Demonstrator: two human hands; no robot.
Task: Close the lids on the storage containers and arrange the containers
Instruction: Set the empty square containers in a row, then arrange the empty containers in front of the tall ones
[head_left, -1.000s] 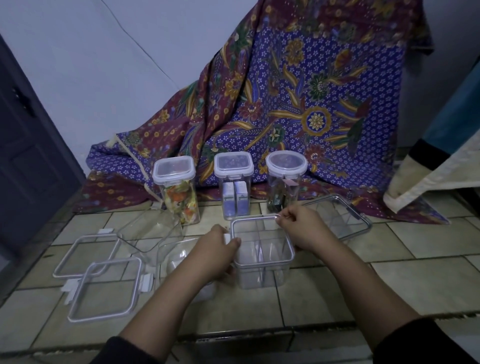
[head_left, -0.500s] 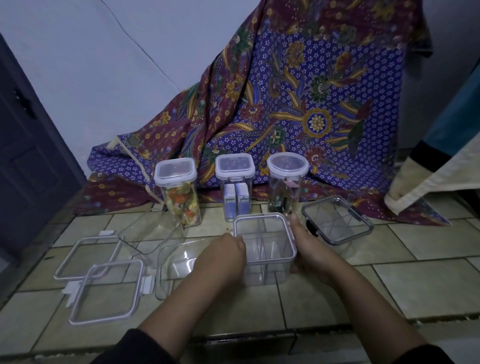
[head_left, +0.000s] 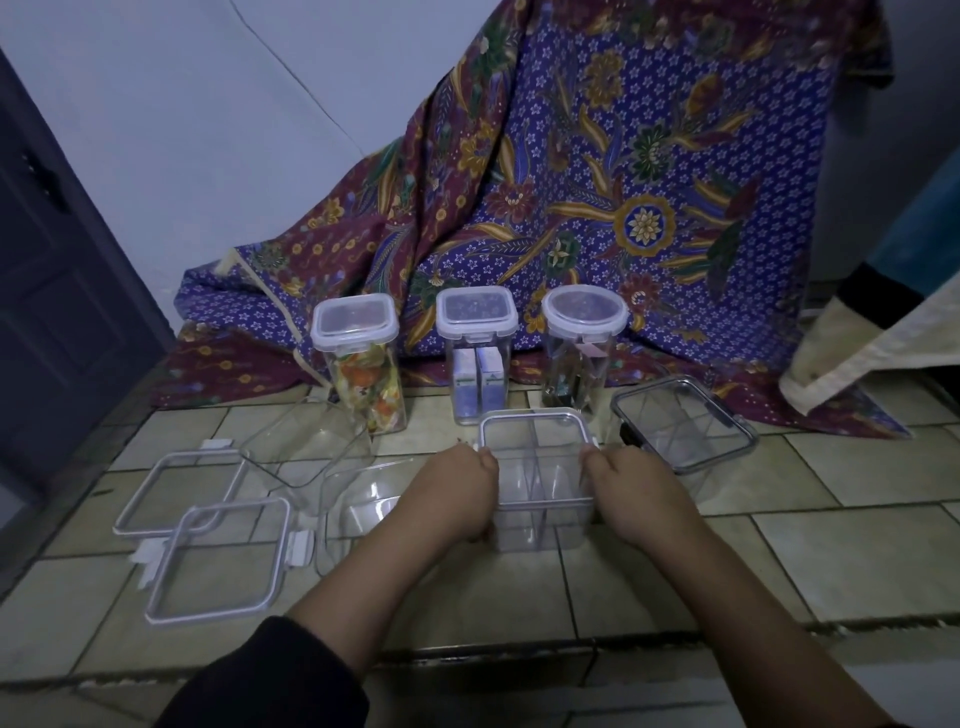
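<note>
A clear square container (head_left: 537, 478) with inner dividers and a white-rimmed lid on top stands on the tiled floor in front of me. My left hand (head_left: 452, 493) presses against its left side and my right hand (head_left: 631, 493) against its right side, fingers curled at the lid's edges. Right of it sits a dark-rimmed lidded container (head_left: 683, 423). Two loose white-rimmed lids (head_left: 171, 491) (head_left: 218, 561) lie on the left. Two open clear containers (head_left: 306, 441) (head_left: 358, 512) lie between the lids and my left hand.
Three tall lidded jars stand in a row at the back: one with colourful contents (head_left: 361, 361), one with small boxes (head_left: 478, 351), a round one (head_left: 582, 348). A patterned batik cloth (head_left: 597, 182) hangs behind. A dark door (head_left: 57, 291) is at left.
My right hand came down from the lid's far edge to the container's right side. My left hand shifted to the left side. The dark-rimmed container at right came into full view.
</note>
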